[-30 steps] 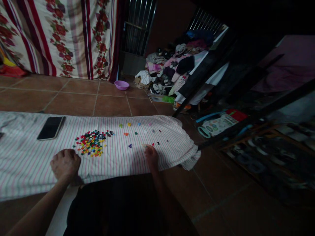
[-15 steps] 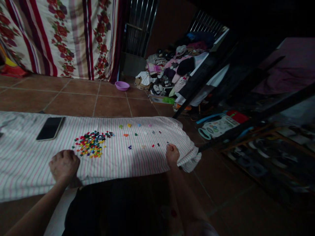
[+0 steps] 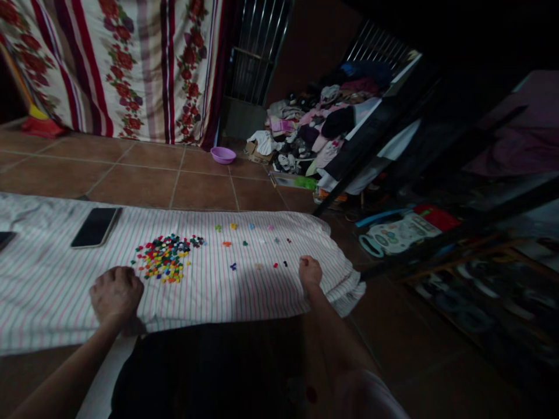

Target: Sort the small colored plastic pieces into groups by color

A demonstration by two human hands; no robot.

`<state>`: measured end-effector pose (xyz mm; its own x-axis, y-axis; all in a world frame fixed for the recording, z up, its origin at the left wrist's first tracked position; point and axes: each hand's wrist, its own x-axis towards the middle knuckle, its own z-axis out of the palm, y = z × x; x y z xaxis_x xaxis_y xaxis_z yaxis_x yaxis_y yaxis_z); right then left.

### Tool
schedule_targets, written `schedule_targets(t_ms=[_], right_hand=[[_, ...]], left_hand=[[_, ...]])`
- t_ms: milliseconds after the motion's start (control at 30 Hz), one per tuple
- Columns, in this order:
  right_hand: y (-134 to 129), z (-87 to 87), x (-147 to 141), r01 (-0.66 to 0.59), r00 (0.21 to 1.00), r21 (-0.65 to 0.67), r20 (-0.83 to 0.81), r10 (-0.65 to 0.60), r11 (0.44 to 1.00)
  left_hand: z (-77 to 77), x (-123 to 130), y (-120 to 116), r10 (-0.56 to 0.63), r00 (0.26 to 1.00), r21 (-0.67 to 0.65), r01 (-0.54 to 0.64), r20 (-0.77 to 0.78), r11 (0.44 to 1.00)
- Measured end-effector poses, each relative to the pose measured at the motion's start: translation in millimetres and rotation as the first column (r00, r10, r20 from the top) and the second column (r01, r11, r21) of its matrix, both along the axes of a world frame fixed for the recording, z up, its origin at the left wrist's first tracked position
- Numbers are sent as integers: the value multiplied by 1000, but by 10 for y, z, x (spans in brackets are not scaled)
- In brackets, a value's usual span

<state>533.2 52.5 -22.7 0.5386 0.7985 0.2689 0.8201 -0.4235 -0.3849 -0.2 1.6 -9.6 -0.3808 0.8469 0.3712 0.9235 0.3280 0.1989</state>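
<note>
Right hand [image 3: 310,271], curled, shifts from beige pieces [image 3: 258,266] to just right of black pieces [image 3: 285,263]; work likely centres at that end. Whether it grips anything, cannot tell. Left hand [image 3: 116,293], grip hidden, rests on striped cloth [image 3: 196,299] beside mixed pile [image 3: 165,259]. Hands well apart.

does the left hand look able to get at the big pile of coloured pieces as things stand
Most likely yes: the left hand is right beside the pile of coloured pieces on the striped cloth, and nothing visible stands between them.
</note>
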Motion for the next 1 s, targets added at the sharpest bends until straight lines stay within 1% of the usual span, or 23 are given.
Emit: schedule_targets(t_ms=[167, 267, 367, 467, 667, 767, 867, 933, 1000], right_hand=[[51, 93, -27, 53, 994, -180, 102, -35, 982], [75, 123, -23, 40, 992, -218, 123, -13, 975], [61, 115, -18, 22, 992, -178, 123, 0, 984], [18, 83, -25, -22, 994, -116, 108, 34, 993], [-5, 32, 13, -82, 996, -28, 28, 82, 996], [39, 31, 67, -29, 1000, -26, -12, 29, 999], [80, 34, 95, 10, 999, -34, -46, -12, 999], [87, 35, 83, -1, 1000, -40, -29, 0, 999], [76, 35, 51, -44, 999, -58, 15, 45, 997]], left_hand=[[60, 35, -3, 2, 1000, -25, -2, 4, 1000], [94, 46, -9, 7, 1000, -44, -7, 4, 999], [113, 48, -15, 9, 1000, -56, -9, 11, 998], [129, 56, -19, 9, 1000, -71, -8, 24, 997], [125, 50, -14, 12, 998, -59, -8, 57, 998], [83, 25, -6, 5, 998, -61, -1, 69, 998], [50, 14, -3, 2, 999, -44, 0, 40, 999], [52, 20, -6, 4, 1000, -38, -3, 27, 999], [74, 31, -11, 10, 999, -40, -8, 31, 999]])
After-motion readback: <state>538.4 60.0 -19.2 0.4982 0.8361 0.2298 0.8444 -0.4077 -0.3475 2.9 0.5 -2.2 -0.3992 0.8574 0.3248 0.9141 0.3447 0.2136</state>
